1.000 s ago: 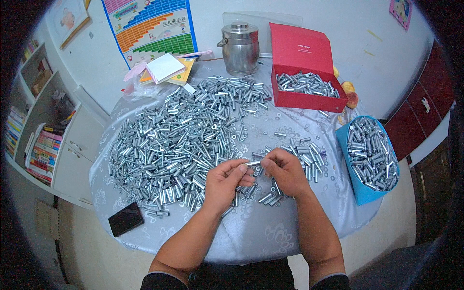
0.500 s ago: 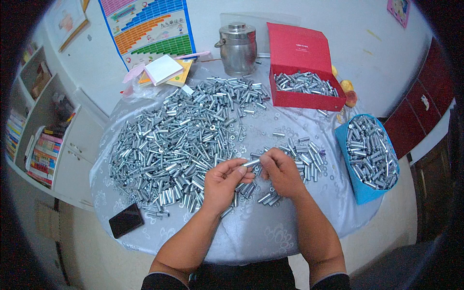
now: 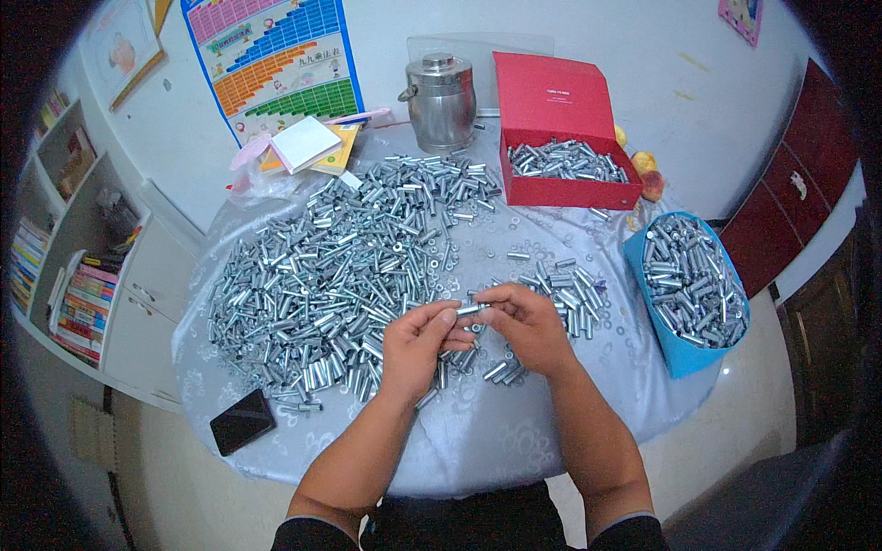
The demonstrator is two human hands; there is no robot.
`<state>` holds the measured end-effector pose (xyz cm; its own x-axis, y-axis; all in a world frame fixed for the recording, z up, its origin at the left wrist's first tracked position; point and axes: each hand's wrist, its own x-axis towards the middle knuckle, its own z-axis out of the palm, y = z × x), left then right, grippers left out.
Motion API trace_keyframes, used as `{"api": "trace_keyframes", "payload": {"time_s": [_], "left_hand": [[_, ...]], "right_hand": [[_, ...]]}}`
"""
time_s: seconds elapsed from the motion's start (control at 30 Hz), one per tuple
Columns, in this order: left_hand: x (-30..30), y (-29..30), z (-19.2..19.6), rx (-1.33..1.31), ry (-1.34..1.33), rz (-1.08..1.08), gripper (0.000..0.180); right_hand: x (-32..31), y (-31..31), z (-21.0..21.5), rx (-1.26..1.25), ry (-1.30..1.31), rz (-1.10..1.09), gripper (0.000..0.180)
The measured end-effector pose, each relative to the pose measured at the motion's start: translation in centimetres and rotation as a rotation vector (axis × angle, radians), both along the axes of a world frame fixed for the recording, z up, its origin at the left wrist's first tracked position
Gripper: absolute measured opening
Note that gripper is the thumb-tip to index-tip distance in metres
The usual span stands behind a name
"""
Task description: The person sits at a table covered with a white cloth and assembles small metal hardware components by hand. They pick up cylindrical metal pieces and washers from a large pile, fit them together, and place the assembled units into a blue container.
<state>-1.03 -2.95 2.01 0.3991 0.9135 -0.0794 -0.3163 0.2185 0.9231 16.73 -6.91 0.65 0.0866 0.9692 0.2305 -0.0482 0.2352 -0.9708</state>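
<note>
My left hand pinches one end of a short, silvery expansion bolt between thumb and fingers. From the other side, my right hand grips its far end, so the bolt lies almost level between the fingertips. Fingers partly cover it. Beneath and left of my hands spreads a big heap of metal sleeves and bolts. A smaller group of metal sleeves lies just beyond my right hand, with a few loose pieces under it. Small washers are scattered between the heaps.
A blue bin full of metal pieces stands at the right. Behind, an open red box holds more, beside a steel pot. A black phone lies front left on the tablecloth; notebooks sit far left.
My right hand has shifted slightly left and up, its fingers bent closer around the bolt's end. The left hand still pinches the bolt. The whole view has tilted a little.
</note>
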Motion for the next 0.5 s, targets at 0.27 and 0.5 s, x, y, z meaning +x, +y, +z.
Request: {"api": "trace_keyframes", "payload": {"time_s": [0.27,0.5], "left_hand": [[1.7,-1.8,0.2,0.256,0.029,-0.121,0.022],[6.1,-3.0,1.6,0.086,0.006,-0.411,0.023]], "right_hand": [[1.5,-4.9,1.5,-0.121,-0.071,-0.173,0.024],[4.2,-10.0,1.3,-0.003,-0.022,-0.385,0.024]]}}
